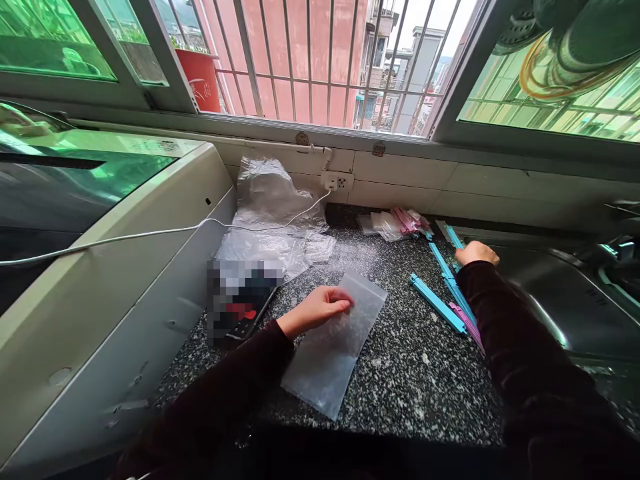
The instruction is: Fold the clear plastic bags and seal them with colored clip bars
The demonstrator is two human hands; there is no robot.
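My left hand (324, 307) pinches a clear zip-lock bag (325, 367) near its upper end, over the speckled countertop (425, 387). The bag looks flat, with its zip strip at the far end. My right hand (477, 253) is closed at the far end of a group of blue bag sealing clips (454, 237), its fingertips partly hidden. Closer to me lie another blue clip (437, 304) and pink clips (469, 327), partly covered by my right sleeve.
Clear plastic bags (280, 233) pile up by a white appliance (190, 287). A phone (250, 323), partly blurred, lies left. Small bags with pink clips (400, 222) rest near the wall. A white cable (215, 221) runs to a socket (337, 181). A metal sink (555, 287) stands right.
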